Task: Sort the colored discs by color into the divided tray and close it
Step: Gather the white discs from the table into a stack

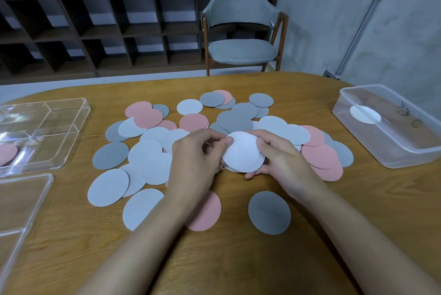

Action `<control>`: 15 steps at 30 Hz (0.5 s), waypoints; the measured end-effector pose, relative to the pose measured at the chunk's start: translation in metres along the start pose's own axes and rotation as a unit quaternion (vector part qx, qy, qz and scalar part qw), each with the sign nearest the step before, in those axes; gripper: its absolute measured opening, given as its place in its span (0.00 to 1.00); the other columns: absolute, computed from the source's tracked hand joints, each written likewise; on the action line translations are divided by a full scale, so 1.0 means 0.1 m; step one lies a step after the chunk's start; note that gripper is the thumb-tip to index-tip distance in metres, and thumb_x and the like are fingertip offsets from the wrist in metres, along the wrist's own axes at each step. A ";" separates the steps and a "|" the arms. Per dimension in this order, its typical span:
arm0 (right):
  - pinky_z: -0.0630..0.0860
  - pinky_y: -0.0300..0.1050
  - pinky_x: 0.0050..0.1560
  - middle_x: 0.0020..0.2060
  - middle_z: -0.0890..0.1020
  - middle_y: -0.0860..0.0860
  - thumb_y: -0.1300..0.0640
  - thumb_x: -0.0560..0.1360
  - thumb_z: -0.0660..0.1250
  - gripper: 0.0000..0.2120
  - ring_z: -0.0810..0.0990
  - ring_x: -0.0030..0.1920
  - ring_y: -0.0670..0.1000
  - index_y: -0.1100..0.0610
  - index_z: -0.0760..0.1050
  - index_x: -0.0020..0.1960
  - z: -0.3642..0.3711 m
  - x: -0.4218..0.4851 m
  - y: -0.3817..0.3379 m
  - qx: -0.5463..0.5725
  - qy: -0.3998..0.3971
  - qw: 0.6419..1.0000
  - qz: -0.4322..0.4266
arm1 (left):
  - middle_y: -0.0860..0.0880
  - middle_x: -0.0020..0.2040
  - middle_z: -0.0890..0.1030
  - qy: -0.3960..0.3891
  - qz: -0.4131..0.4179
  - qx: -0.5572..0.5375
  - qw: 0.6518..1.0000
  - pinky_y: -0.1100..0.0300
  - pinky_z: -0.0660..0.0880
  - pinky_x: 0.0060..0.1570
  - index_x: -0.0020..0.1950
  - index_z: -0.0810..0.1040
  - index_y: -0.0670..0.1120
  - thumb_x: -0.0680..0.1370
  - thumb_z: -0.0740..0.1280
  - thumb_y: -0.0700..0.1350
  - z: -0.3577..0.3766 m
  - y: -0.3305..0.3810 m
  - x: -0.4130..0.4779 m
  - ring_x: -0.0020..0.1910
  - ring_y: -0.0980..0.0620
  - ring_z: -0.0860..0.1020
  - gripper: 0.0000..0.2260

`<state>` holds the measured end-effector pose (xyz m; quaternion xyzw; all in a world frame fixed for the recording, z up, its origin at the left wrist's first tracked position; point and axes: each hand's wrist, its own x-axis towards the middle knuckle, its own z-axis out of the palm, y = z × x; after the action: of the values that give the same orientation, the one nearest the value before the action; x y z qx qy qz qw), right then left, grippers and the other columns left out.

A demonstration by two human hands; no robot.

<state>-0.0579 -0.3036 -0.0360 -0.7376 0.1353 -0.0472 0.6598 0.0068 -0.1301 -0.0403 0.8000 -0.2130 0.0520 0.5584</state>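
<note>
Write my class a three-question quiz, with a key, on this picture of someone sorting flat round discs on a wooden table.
1. True or false: the clear divided plastic tray on the left already holds a pink round disc.
2. Multiple choice: what colour is the stack of flat round discs held between the left hand and the right hand? A pink; B white; C grey.
3. Fill the gap: the loose discs lying in the frosted plastic tub on the right are ___.

Key: 1 true; 2 B; 3 white.
</note>
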 end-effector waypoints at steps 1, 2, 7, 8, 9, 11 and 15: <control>0.85 0.58 0.51 0.60 0.81 0.53 0.55 0.87 0.56 0.15 0.86 0.51 0.57 0.53 0.79 0.65 0.00 0.00 0.00 0.031 -0.005 0.999 0.019 | 0.52 0.29 0.81 0.009 0.004 0.015 1.000 0.63 0.77 0.39 0.45 0.87 0.48 0.78 0.75 0.46 0.02 -0.01 0.00 0.31 0.53 0.81 0.04; 0.84 0.59 0.52 0.60 0.82 0.55 0.52 0.87 0.56 0.15 0.86 0.52 0.58 0.55 0.79 0.66 0.00 0.01 0.01 0.052 -0.011 0.998 0.031 | 0.53 0.30 0.82 0.015 0.006 0.023 1.000 0.61 0.78 0.39 0.45 0.87 0.48 0.78 0.76 0.46 0.03 -0.01 0.01 0.31 0.53 0.81 0.03; 0.85 0.54 0.50 0.63 0.80 0.57 0.63 0.86 0.57 0.15 0.83 0.57 0.57 0.57 0.75 0.70 -0.02 0.04 0.08 -0.011 -0.039 0.999 -0.011 | 0.57 0.42 0.84 0.000 0.069 0.100 0.993 0.65 0.75 0.43 0.50 0.87 0.50 0.77 0.76 0.50 0.04 -0.04 0.00 0.41 0.58 0.80 0.05; 0.85 0.54 0.50 0.63 0.80 0.57 0.63 0.86 0.56 0.16 0.83 0.57 0.57 0.57 0.75 0.70 -0.03 0.05 0.09 -0.011 -0.035 0.999 -0.013 | 0.57 0.44 0.84 -0.016 0.087 0.112 0.990 0.64 0.75 0.45 0.54 0.87 0.51 0.77 0.75 0.52 0.03 -0.04 -0.01 0.42 0.58 0.80 0.08; 0.84 0.54 0.52 0.62 0.81 0.56 0.63 0.86 0.56 0.16 0.83 0.58 0.57 0.56 0.76 0.69 -0.04 0.05 0.09 -0.008 -0.031 0.999 -0.015 | 0.58 0.45 0.84 -0.040 0.100 0.116 0.987 0.63 0.76 0.46 0.58 0.86 0.53 0.76 0.76 0.55 0.02 -0.04 -0.02 0.43 0.58 0.79 0.13; 0.82 0.56 0.59 0.62 0.82 0.53 0.60 0.86 0.57 0.16 0.82 0.62 0.55 0.52 0.77 0.69 -0.06 0.06 0.10 -0.016 -0.017 1.000 -0.018 | 0.58 0.45 0.83 -0.094 0.114 0.134 0.980 0.64 0.74 0.44 0.66 0.83 0.54 0.71 0.77 0.63 0.00 -0.05 -0.02 0.44 0.58 0.79 0.26; 0.80 0.56 0.65 0.62 0.82 0.49 0.58 0.86 0.57 0.16 0.81 0.64 0.51 0.47 0.76 0.69 -0.05 0.03 0.08 -0.049 -0.026 0.998 -0.021 | 0.58 0.44 0.79 -0.105 0.149 0.187 0.965 0.59 0.75 0.42 0.67 0.80 0.50 0.66 0.80 0.62 0.02 -0.03 -0.02 0.41 0.57 0.75 0.33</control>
<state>-0.0577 -0.3095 -0.0435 -0.7726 0.1044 -0.0353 0.6252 0.0056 -0.1306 -0.0441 0.8503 -0.3741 0.0893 0.3592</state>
